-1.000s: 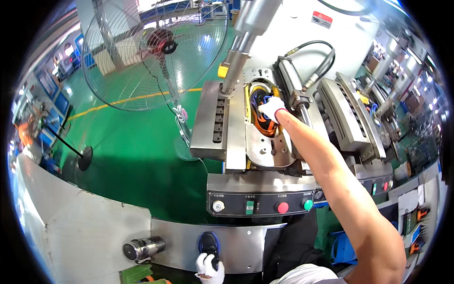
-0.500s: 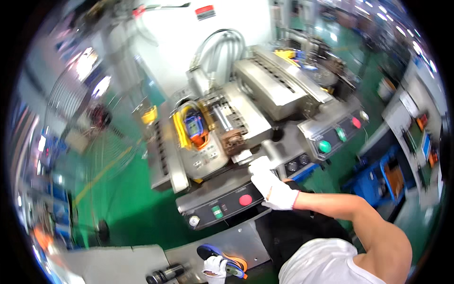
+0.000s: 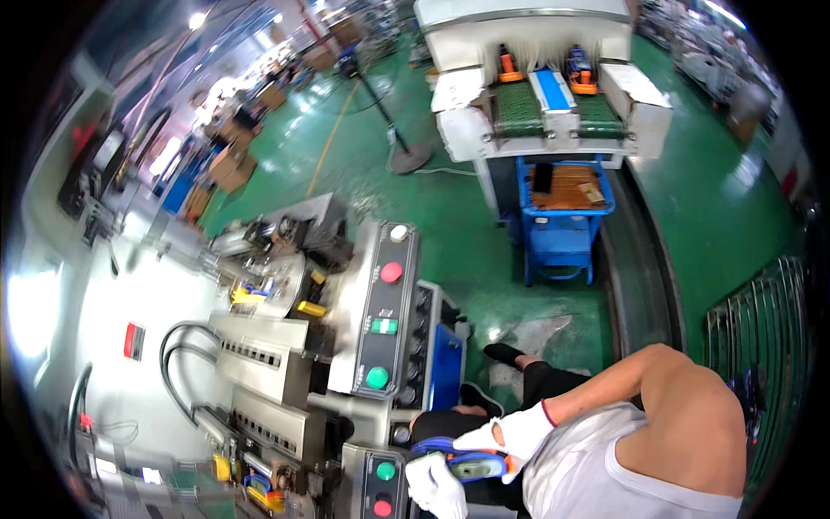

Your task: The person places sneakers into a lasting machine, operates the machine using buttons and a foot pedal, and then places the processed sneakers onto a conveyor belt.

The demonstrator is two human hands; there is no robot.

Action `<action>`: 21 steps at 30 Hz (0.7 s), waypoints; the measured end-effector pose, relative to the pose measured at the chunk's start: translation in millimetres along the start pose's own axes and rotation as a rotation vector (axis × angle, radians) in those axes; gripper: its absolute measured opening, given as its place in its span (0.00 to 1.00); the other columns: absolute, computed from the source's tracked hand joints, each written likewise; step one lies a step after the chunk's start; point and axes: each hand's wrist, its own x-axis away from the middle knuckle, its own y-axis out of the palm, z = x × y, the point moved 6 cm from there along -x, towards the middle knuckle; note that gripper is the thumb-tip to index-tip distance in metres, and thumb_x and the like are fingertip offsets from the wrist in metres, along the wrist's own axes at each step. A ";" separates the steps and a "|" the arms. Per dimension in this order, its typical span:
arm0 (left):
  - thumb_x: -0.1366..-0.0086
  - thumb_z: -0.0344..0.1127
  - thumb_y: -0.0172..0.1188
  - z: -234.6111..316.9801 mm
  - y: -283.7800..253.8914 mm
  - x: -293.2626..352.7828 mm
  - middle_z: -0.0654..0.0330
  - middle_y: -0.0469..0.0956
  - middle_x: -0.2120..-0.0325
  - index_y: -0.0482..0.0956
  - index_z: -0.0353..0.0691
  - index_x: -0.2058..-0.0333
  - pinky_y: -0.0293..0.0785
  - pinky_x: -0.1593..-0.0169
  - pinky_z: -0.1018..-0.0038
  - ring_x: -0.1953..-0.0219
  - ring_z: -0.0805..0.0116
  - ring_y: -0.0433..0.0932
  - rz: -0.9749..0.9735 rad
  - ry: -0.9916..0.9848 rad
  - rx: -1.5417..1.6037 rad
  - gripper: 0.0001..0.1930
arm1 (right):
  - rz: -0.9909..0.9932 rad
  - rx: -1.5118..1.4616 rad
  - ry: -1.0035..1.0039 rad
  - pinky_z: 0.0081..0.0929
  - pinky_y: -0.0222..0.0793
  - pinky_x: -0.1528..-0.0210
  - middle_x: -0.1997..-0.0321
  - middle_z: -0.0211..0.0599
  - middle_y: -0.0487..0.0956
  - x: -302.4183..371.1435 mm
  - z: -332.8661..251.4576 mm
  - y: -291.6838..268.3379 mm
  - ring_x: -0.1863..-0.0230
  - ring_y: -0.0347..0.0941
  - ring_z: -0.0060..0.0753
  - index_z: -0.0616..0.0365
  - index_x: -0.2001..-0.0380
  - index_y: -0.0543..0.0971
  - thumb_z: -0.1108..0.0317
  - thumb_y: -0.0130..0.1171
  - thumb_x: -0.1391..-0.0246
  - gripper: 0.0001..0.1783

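Note:
My left hand (image 3: 436,486), in a white glove, is closed on the near side of a blue shoe (image 3: 480,469) with orange parts and a greyish patch inside its opening. Gloved in white too, my right hand (image 3: 517,434) grips the same shoe from its right side, fingers around the edge. The shoe is held low in front of my body, beside the machine's control panel (image 3: 383,484) with green and red buttons. Part of the shoe is hidden behind the gloves.
On the left stands a metal machine with a second panel (image 3: 386,311). Ahead, a conveyor (image 3: 516,112) carries orange and dark shoes. Beneath it sits a blue cart (image 3: 558,233). A fan base (image 3: 409,159) rests on the green floor, and a wire rack (image 3: 752,346) stands at right.
My view has swung right, from the machine toward the conveyor. My right hand has left the machine's front and now grips the shoe with my left hand.

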 end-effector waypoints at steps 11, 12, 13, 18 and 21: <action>0.50 0.33 0.80 274.6 107.2 -112.7 0.41 0.77 0.41 0.77 0.34 0.42 0.77 0.40 0.54 0.41 0.42 0.77 -0.277 0.953 0.402 0.35 | 1.564 -0.121 -0.036 0.36 0.72 0.31 0.35 0.41 0.78 161.1 17.6 -300.4 0.36 0.76 0.31 0.60 0.32 0.70 0.77 0.70 0.45 0.37; 0.49 0.33 0.79 264.2 117.7 -110.3 0.41 0.77 0.43 0.77 0.34 0.43 0.76 0.39 0.54 0.41 0.41 0.77 -0.333 0.919 0.373 0.34 | 1.630 -0.038 0.006 0.35 0.74 0.34 0.41 0.41 0.82 166.3 39.8 -348.8 0.39 0.78 0.30 0.60 0.39 0.77 0.74 0.69 0.43 0.27; 0.48 0.33 0.79 252.7 127.9 -106.5 0.41 0.78 0.44 0.78 0.33 0.44 0.76 0.38 0.54 0.42 0.40 0.77 -0.391 0.881 0.350 0.33 | 1.766 0.155 -0.091 0.35 0.74 0.37 0.44 0.40 0.84 162.3 40.0 -396.3 0.41 0.79 0.31 0.61 0.42 0.79 0.69 0.71 0.42 0.26; 0.41 0.32 0.76 136.4 179.6 -66.1 0.44 0.79 0.45 0.78 0.34 0.43 0.79 0.43 0.58 0.43 0.44 0.80 -0.462 0.437 0.280 0.28 | 1.749 0.652 0.765 0.38 0.71 0.34 0.38 0.61 0.79 208.9 130.6 -613.3 0.37 0.78 0.55 0.71 0.29 0.64 0.31 0.70 0.53 0.63; 0.37 0.31 0.72 90.1 176.1 -35.4 0.44 0.82 0.50 0.80 0.34 0.45 0.81 0.46 0.59 0.47 0.46 0.82 -0.452 0.105 0.333 0.22 | 1.614 0.603 1.028 0.39 0.72 0.36 0.38 0.61 0.80 263.0 181.5 -707.6 0.37 0.78 0.56 0.70 0.31 0.68 0.23 0.68 0.59 0.67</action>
